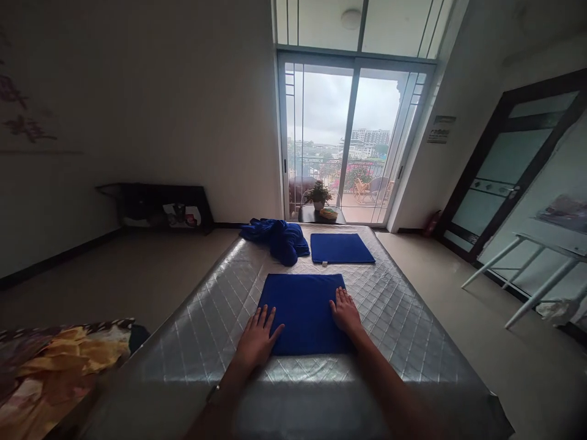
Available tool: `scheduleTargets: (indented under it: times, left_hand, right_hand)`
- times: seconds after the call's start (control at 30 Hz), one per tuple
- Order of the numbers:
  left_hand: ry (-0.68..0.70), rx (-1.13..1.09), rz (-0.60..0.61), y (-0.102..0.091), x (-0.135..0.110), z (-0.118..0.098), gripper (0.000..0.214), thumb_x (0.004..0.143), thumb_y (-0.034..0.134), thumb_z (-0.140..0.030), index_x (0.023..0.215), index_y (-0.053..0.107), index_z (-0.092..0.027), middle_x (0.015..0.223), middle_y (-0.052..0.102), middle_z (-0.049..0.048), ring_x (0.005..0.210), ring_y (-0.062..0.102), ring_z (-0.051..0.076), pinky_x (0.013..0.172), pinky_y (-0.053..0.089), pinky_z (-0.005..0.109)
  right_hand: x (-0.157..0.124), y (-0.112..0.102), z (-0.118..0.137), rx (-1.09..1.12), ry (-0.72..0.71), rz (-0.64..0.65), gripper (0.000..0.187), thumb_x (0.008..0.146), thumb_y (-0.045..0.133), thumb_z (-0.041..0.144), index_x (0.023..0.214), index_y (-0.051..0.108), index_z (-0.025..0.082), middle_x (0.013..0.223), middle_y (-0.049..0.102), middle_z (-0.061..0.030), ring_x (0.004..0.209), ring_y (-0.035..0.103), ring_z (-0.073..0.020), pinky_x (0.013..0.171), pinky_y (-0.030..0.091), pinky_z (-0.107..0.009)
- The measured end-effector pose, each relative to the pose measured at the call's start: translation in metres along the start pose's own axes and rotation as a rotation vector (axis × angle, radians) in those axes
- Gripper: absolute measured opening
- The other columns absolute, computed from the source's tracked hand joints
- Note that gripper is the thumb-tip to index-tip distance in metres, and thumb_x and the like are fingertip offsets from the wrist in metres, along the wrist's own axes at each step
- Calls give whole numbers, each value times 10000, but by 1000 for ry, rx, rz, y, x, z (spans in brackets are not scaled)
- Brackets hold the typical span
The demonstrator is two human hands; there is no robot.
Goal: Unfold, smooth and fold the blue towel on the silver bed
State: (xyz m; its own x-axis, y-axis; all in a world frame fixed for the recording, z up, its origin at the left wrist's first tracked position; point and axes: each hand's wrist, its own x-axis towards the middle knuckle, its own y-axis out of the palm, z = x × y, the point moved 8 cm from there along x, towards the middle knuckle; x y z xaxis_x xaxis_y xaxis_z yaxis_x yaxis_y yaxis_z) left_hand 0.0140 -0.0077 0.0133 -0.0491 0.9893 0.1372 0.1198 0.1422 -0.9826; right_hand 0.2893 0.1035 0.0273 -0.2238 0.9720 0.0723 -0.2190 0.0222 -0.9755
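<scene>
A blue folded cloth (302, 315) lies flat, a neat rectangle, on the silver quilted table cover (197, 342). My left hand (257, 336) rests on its left edge with the fingers spread. On its right edge lies my right hand (346, 310), flat, fingers stretched out and close together. Beyond it sits a second flat blue folded cloth (342, 249) with a small white tag at its near edge. To the left of that one is a crumpled heap of blue cloth (279, 238).
At the far end stands a small dark table (307, 216) with a potted plant (318, 194). Piled yellow and patterned fabric (68, 366) is at lower left. A white-legged stand (536, 269) is on the right, near a dark-framed door (499, 165). Sliding glass doors (353, 140) are ahead.
</scene>
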Motion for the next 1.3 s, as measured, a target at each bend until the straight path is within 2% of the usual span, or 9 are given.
scheduleTargets:
  times: [0.1, 0.33, 0.43, 0.5, 0.57, 0.83, 0.93, 1.17, 1.3]
  left_hand:
    - [-14, 21, -33, -6, 17, -24, 814, 975, 216, -691, 1540, 406, -137, 1629, 319, 173, 1518, 264, 357, 1215, 278, 546]
    - [300, -130, -15, -10, 75, -166, 705, 1031, 157, -569, 1538, 410, -149, 1628, 343, 122, 1525, 274, 261, 1243, 254, 460]
    - [308, -147, 9, -1, 84, -185, 701, 1033, 134, -560, 1539, 409, -161, 1627, 352, 106, 1525, 274, 250, 1250, 237, 452]
    - [293, -137, 28, 6, 82, -178, 719, 1025, 125, -586, 1545, 399, -171, 1630, 346, 101, 1525, 272, 253, 1250, 235, 456]
    - [272, -117, 33, 10, 77, -159, 748, 1015, 116, -612, 1553, 381, -165, 1635, 329, 104, 1530, 256, 257, 1253, 223, 458]
    - [-1, 34, 3, 1, 51, -31, 793, 996, 151, -652, 1567, 339, -135, 1641, 295, 160, 1529, 241, 327, 1239, 216, 517]
    - [-66, 55, -25, 0, 42, 0, 818, 987, 167, -671, 1566, 337, -119, 1640, 278, 196, 1526, 242, 351, 1226, 241, 520]
    - [-55, 18, -46, 6, 36, 12, 857, 964, 166, -716, 1561, 359, -132, 1625, 315, 207, 1502, 307, 358, 1187, 301, 548]
    - [-37, 10, -41, 8, 35, 14, 861, 958, 166, -726, 1555, 375, -141, 1627, 325, 195, 1500, 313, 353, 1188, 303, 532]
  right_hand:
    - [-1, -1, 1, 10, 2, -8, 637, 1046, 246, 383, 1580, 281, 38, 1655, 225, -148, 1540, 196, -230, 1243, 138, -382]
    - [-4, -5, 3, -21, -7, 13, 623, 1043, 242, 334, 1577, 270, 14, 1656, 224, -156, 1545, 175, -222, 1240, 142, -377]
    - [-5, -5, 4, -33, -34, 23, 612, 1039, 234, 301, 1576, 269, 10, 1658, 221, -155, 1545, 176, -223, 1238, 144, -371]
    - [-4, -6, 3, -23, -21, 14, 617, 1040, 237, 324, 1577, 277, 22, 1656, 228, -153, 1543, 181, -218, 1238, 149, -374]
    - [-3, -6, 2, -8, 0, -2, 629, 1040, 243, 355, 1578, 281, 30, 1654, 234, -150, 1542, 187, -214, 1240, 152, -379]
    - [-2, -4, 1, 5, 10, -12, 640, 1040, 231, 369, 1575, 283, 21, 1654, 236, -144, 1540, 197, -217, 1245, 143, -376]
    - [-3, -5, 3, -8, 12, -3, 634, 1044, 236, 361, 1576, 276, 18, 1654, 233, -154, 1540, 197, -223, 1243, 139, -377]
    - [-9, -4, 2, -52, 11, 27, 629, 1053, 266, 361, 1572, 279, 6, 1650, 238, -175, 1541, 190, -237, 1237, 159, -367]
    - [0, -9, 2, -47, -2, 46, 610, 1047, 255, 353, 1555, 343, 26, 1631, 297, -166, 1531, 230, -237, 1231, 187, -375]
